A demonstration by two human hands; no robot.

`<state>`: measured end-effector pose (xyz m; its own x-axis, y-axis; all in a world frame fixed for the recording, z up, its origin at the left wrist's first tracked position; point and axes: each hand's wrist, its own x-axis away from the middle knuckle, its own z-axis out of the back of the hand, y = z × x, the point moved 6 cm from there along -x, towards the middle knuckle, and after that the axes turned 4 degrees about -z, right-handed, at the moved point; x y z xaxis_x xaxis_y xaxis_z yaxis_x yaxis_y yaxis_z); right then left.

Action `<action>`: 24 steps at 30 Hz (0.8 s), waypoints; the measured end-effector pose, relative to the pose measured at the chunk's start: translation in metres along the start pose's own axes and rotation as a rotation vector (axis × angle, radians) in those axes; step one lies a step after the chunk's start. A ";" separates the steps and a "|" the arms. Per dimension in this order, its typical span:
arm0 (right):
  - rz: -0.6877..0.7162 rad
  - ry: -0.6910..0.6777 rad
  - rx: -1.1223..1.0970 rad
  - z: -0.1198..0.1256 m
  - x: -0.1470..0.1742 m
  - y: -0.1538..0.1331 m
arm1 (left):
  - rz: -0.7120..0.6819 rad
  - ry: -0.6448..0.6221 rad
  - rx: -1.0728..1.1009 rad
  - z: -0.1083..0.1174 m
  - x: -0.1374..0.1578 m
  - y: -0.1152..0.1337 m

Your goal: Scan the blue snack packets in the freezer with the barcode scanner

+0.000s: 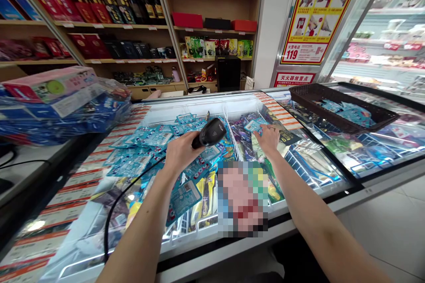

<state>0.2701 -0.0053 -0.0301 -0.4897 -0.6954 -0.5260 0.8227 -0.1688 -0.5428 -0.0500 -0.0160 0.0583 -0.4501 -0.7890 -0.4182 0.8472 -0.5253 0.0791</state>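
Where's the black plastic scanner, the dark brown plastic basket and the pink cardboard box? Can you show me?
Black plastic scanner (pixel 214 131): head view, on its broad front end.
Dark brown plastic basket (pixel 375 124): head view, on its near wall.
Pink cardboard box (pixel 49 87): head view, on its printed face.

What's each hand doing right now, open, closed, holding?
Left hand: closed around a black handheld scanner.
Right hand: at a blue packet; gripping or just touching, can't tell.
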 end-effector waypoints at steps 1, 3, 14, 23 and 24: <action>0.004 -0.021 0.021 -0.003 0.001 -0.001 | 0.006 0.000 0.004 0.000 0.000 0.000; 0.022 -0.063 0.055 -0.007 0.002 -0.003 | 0.020 -0.003 0.012 0.000 0.000 0.000; 0.289 -0.203 0.040 0.009 0.023 -0.067 | 0.187 0.073 0.034 0.007 0.001 -0.020; 0.449 -0.534 -0.111 -0.012 0.062 -0.119 | 0.251 0.091 0.067 0.010 0.004 -0.033; 0.436 -0.547 -0.109 -0.013 0.065 -0.122 | 0.237 0.092 0.059 0.011 0.005 -0.034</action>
<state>0.1346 -0.0203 -0.0069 0.1170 -0.9397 -0.3213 0.8633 0.2562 -0.4349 -0.0840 -0.0056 0.0631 -0.2115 -0.8614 -0.4618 0.9067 -0.3493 0.2363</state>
